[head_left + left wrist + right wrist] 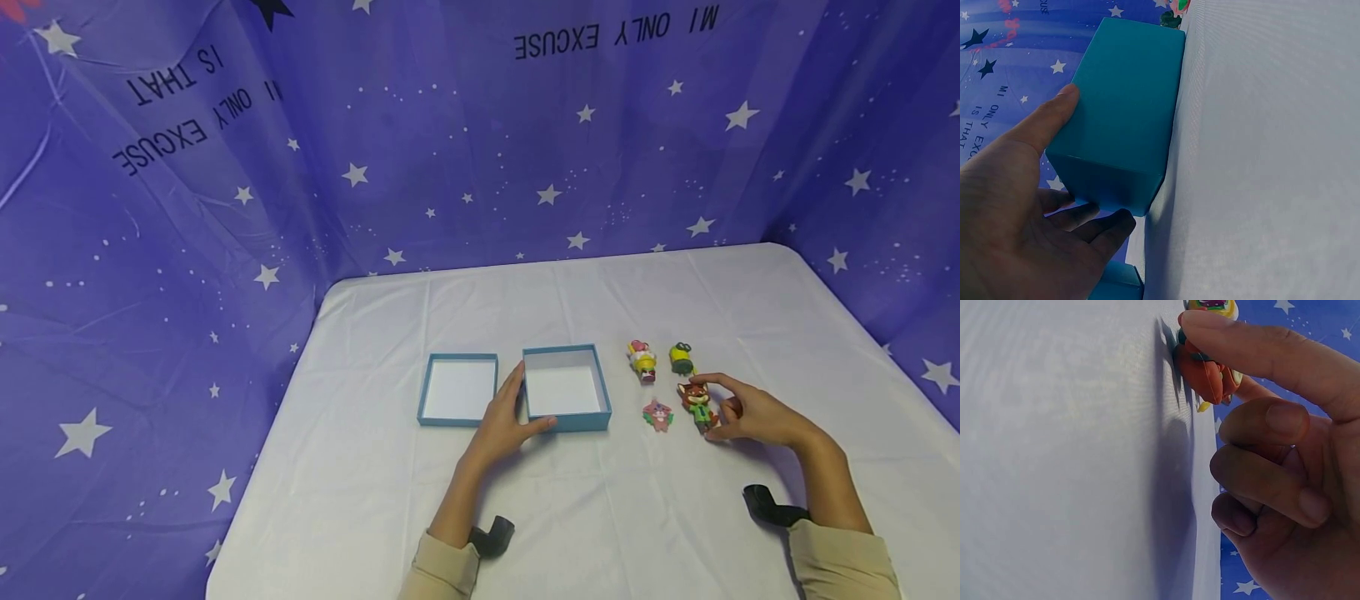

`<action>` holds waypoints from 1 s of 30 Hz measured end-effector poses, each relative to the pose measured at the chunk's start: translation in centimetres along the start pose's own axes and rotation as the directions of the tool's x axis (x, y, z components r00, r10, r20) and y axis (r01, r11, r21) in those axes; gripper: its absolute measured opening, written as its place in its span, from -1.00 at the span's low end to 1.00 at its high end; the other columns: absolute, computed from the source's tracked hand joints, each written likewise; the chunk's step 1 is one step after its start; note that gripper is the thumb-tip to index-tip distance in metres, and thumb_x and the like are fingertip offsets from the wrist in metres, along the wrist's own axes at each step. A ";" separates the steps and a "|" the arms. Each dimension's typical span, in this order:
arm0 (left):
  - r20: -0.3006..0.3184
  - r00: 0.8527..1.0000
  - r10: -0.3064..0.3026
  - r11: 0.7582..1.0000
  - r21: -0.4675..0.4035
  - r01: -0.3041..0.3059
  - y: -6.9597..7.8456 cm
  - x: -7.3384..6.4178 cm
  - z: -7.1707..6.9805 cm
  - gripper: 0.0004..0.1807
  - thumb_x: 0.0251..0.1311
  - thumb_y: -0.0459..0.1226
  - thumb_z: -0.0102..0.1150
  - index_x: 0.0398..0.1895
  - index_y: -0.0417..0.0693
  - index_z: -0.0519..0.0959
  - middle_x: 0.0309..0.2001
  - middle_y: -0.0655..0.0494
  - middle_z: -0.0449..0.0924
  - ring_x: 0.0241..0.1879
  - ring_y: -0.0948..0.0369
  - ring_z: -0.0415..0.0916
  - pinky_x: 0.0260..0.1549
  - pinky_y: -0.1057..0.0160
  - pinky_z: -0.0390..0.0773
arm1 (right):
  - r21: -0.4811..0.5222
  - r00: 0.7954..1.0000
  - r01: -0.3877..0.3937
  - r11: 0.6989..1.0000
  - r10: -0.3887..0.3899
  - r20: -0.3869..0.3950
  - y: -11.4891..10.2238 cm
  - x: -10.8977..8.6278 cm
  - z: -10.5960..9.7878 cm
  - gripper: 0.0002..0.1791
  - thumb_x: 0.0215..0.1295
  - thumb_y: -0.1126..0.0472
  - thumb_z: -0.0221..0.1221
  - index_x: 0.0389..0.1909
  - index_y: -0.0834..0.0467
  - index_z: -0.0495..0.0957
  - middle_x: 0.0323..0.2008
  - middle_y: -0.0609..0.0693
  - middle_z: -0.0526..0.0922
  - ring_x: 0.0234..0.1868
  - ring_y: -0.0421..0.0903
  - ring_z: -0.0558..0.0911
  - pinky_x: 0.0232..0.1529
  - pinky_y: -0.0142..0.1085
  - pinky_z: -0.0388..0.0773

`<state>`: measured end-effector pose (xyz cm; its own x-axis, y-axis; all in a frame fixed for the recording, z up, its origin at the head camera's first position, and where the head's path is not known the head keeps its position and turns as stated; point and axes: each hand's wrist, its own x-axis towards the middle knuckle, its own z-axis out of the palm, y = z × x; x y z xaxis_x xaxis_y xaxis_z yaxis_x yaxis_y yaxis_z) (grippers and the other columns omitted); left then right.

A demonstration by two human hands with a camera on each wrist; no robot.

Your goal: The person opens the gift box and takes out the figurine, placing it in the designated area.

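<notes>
A blue open box (567, 422) with a white inside stands mid-table. My left hand (501, 423) holds its near left corner, thumb on the front wall and fingers along the left side; the left wrist view shows this hand (1047, 206) around the box (1122, 94) closely. To the right, my right hand (753, 414) pinches a fox figurine (699, 404) between thumb and index finger at its two ends. In the right wrist view the fox figurine (1200, 375) is partly hidden by the thumb, and the other fingers (1260, 481) are curled in.
Left of the box lies a shallow blue-rimmed lid (457, 392). Near the fox are a pink-topped yellow and white figurine (642, 362), a yellow and green figurine (681, 359) and a small pink figurine (658, 415). White cloth (585, 517) covers the table; starry purple curtains (480, 150) surround it.
</notes>
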<state>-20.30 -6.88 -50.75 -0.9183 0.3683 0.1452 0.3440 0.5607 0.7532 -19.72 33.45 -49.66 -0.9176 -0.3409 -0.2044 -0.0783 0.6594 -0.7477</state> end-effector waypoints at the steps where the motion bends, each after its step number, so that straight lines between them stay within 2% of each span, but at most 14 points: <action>1: 0.000 1.000 0.000 1.000 -0.003 0.000 0.0 0.0 0.0 0.10 0.01 0.10 0.27 0.45 -0.14 -0.15 0.42 -0.13 -0.09 0.38 0.00 -0.09 0.27 0.01 0.06 | 0.002 1.000 0.003 1.000 -0.003 0.000 0.0 0.0 0.0 -0.05 -0.13 0.15 0.43 0.31 0.12 0.15 -0.68 -0.09 0.27 -0.68 -0.23 0.27 -0.67 -0.37 0.26; 7: 0.011 1.000 0.001 1.000 -0.008 -0.001 -0.1 0.0 0.0 0.14 -0.05 0.02 0.36 0.46 -0.10 -0.17 0.42 -0.12 -0.08 0.38 0.03 -0.08 0.28 0.05 0.07 | -0.010 1.000 0.012 1.000 -0.012 -0.005 0.2 -0.1 0.0 -0.02 -0.13 0.14 0.44 0.34 0.15 0.14 -0.69 -0.11 0.26 -0.68 -0.24 0.27 -0.68 -0.37 0.26; 12: 0.000 1.000 0.007 1.000 -0.025 -0.007 -0.2 -0.1 0.0 0.23 -0.13 -0.08 0.45 0.45 -0.12 -0.23 0.42 -0.11 -0.06 0.33 -0.01 0.06 0.25 0.04 0.13 | -0.023 1.000 -0.014 1.000 0.013 -0.017 -0.1 -0.3 0.0 0.03 -0.15 0.12 0.44 0.36 0.17 0.10 -0.70 -0.12 0.26 -0.68 -0.23 0.27 -0.67 -0.37 0.26; 16: -0.001 1.000 -0.006 1.000 -0.019 0.006 -0.1 -0.1 0.0 0.27 -0.17 -0.11 0.48 0.45 -0.13 -0.26 0.42 -0.08 -0.06 0.30 0.00 0.12 0.24 0.06 0.16 | -0.052 0.998 -0.011 0.999 0.008 -0.057 -0.7 -0.6 -0.2 0.04 -0.17 0.09 0.46 0.36 0.13 0.11 -0.70 -0.12 0.28 -0.69 -0.24 0.27 -0.67 -0.36 0.25; 20: 0.029 1.000 -0.001 1.000 -0.006 0.002 0.1 -0.4 -0.3 0.29 -0.22 -0.10 0.50 0.45 -0.12 -0.25 0.43 -0.09 -0.12 0.37 0.02 -0.04 0.27 0.06 0.08 | -0.110 0.988 0.030 0.993 -0.046 -0.147 -1.5 -1.0 -0.8 -0.03 -0.13 0.06 0.45 0.33 0.04 0.17 -0.70 -0.11 0.30 -0.70 -0.26 0.27 -0.68 -0.35 0.21; 23: 0.073 0.997 0.008 1.000 0.004 -0.008 0.3 -0.7 -0.8 0.31 -0.24 -0.07 0.51 0.45 -0.12 -0.24 0.44 -0.11 -0.20 0.40 0.05 -0.21 0.30 0.06 -0.01 | -0.160 0.964 0.072 0.985 -0.109 -0.241 -2.3 -1.1 -1.3 -0.17 -0.05 0.04 0.41 0.28 -0.01 0.26 -0.69 -0.11 0.31 -0.69 -0.26 0.26 -0.68 -0.34 0.17; 25: 0.111 0.994 0.004 1.000 0.016 -0.006 0.6 -0.9 -1.7 0.29 -0.22 -0.02 0.48 0.45 -0.13 -0.23 0.45 -0.10 -0.23 0.41 0.06 -0.25 0.31 0.06 -0.05 | -0.182 0.943 0.093 0.979 -0.145 -0.299 -3.1 -1.1 -1.8 -0.28 0.01 0.04 0.37 0.23 -0.01 0.33 -0.67 -0.10 0.33 -0.68 -0.23 0.26 -0.69 -0.33 0.15; 27: 0.138 0.990 -0.008 1.000 0.029 0.004 0.9 -0.8 -3.1 0.22 -0.14 0.04 0.42 0.46 -0.11 -0.18 0.45 -0.07 -0.19 0.40 0.05 -0.23 0.31 0.05 -0.05 | -0.208 0.920 0.105 0.973 -0.174 -0.351 -4.0 -0.9 -2.6 -0.39 0.07 0.04 0.33 0.17 0.00 0.40 -0.66 -0.08 0.37 -0.67 -0.20 0.28 -0.70 -0.32 0.16; 30: 0.144 0.989 -0.025 0.997 0.071 0.015 1.5 -0.4 -6.2 0.04 0.00 0.11 0.27 0.44 -0.09 -0.05 0.42 -0.03 -0.03 0.38 0.05 -0.07 0.29 0.06 0.02 | -0.223 0.879 0.135 0.966 -0.220 -0.423 -5.2 -0.5 -3.9 -0.52 0.14 0.05 0.28 0.09 0.02 0.47 -0.65 -0.07 0.39 -0.66 -0.18 0.30 -0.72 -0.33 0.15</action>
<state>-20.62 -10.75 -45.73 -0.8886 0.4576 0.0325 0.3437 0.6170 0.7079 -20.36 32.79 -43.25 -0.9541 -0.1614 0.2522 -0.2861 0.7399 -0.6089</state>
